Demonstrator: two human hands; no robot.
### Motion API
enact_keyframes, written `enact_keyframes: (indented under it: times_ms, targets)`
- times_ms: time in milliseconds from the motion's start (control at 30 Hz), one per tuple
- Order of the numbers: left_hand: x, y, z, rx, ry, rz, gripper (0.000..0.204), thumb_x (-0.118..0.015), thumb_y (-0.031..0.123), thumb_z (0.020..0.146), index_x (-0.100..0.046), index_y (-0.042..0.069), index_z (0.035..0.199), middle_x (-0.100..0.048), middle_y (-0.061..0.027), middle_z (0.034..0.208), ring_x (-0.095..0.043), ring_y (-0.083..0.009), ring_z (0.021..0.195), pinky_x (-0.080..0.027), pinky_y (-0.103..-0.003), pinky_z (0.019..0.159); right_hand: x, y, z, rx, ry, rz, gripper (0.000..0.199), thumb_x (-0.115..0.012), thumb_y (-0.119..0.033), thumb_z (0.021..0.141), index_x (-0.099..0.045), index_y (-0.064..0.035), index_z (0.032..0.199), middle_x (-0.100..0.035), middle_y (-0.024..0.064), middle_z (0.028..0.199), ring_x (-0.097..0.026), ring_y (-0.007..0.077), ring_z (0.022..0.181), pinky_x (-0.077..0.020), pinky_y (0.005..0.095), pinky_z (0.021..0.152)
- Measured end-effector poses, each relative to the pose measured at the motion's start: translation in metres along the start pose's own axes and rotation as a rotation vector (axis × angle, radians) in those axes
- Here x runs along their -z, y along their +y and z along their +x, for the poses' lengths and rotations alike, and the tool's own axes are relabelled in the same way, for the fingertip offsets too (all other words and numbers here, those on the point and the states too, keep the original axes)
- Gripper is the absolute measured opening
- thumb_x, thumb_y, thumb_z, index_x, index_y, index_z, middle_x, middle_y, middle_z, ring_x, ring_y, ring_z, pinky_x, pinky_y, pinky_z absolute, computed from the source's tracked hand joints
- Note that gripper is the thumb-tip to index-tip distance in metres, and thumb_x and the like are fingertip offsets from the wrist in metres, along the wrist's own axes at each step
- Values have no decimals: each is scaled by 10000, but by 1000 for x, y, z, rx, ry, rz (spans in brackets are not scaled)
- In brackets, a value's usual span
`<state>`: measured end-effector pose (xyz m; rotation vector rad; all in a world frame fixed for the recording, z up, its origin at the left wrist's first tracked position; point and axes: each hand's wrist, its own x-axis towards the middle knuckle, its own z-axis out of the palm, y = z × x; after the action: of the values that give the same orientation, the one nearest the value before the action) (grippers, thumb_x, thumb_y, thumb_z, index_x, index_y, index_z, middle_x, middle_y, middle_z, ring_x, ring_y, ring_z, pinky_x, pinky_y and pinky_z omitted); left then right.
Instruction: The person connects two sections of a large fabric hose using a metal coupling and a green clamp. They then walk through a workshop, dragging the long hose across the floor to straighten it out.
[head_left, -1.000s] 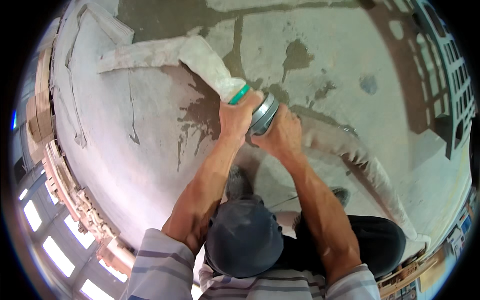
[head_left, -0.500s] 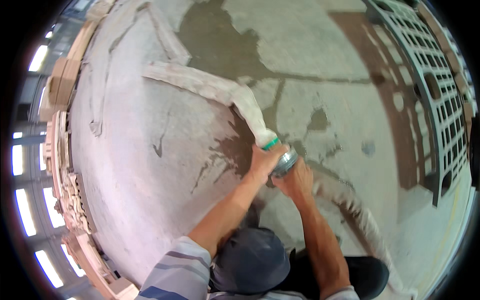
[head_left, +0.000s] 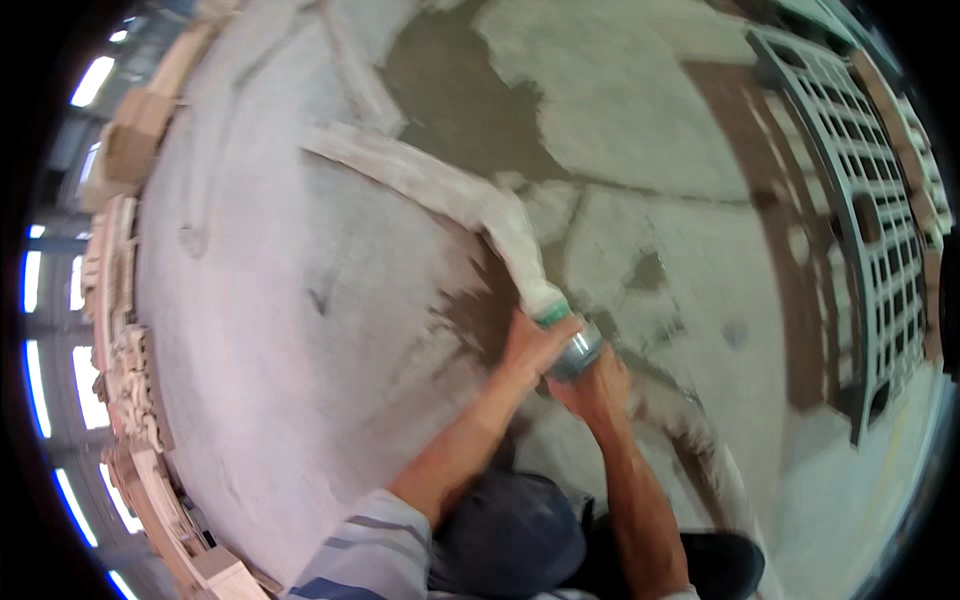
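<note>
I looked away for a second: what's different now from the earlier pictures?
The view has swung: the pale hose, left hand and right hand now appear lower and further right, and more of the grey grate shows. Nothing was let go; both hands stay on the silver connector.

windows (head_left: 36,385) glaring white at my left, pale sheen across the floor (head_left: 250,330), brown shadow (head_left: 805,340) beside the grid (head_left: 868,310), blur over my left hand (head_left: 540,342) and right hand (head_left: 598,388), edges bending into black

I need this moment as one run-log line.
left hand: grips silver round metal coupling beside green band; right hand: grips coupling's other side; white fabric hose: across grey concrete floor
</note>
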<state>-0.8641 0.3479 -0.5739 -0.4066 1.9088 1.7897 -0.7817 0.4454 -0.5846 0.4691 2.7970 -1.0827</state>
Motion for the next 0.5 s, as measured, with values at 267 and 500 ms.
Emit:
enact_keyframes:
  times_ms: [267, 500]
  targets:
    - [-6, -5, 6, 29, -23, -61, 211, -746, 173, 712, -567, 74, 763, -540, 39, 694, -498, -61, 599, -410, -237, 552, -8, 7, -1, -89, -2, -48, 560, -738, -265, 507, -473, 19, 910, -585, 176, 819, -564, 348, 775, -439, 440, 707]
    - [-4, -11, 10, 38, -31, -3, 163, -698, 76, 702, -536, 92, 704, -516, 51, 656, -473, -45, 573, -397, -227, 544, 0, 7, 3, -107, -88, 41, 589, -757, -268, 474, -462, 41, 879, -586, 194, 770, -572, 363, 728, -463, 416, 671]
